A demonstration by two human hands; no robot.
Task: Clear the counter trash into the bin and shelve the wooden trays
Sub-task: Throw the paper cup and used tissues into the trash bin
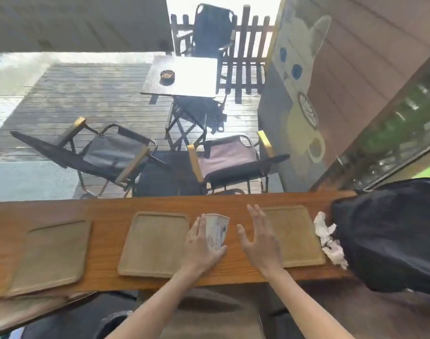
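Observation:
Three wooden trays lie on the long wooden counter (pixel 111 209): a left tray (pixel 52 255), a middle tray (pixel 152 243) and a right tray (pixel 294 236). My left hand (pixel 201 245) grips a white paper cup (pixel 217 231) between the middle and right trays. My right hand (pixel 260 238) hovers beside the cup with fingers spread, over the right tray's left edge, holding nothing. A crumpled white napkin (pixel 330 238) lies at the right tray's right edge, against a black bag (pixel 392 236).
The black bag fills the counter's right end. Beyond the window are folding chairs (pixel 223 160), a small table (pixel 184 77) with an ashtray, and a fence. A stool seat (pixel 209 311) sits below the counter's front edge.

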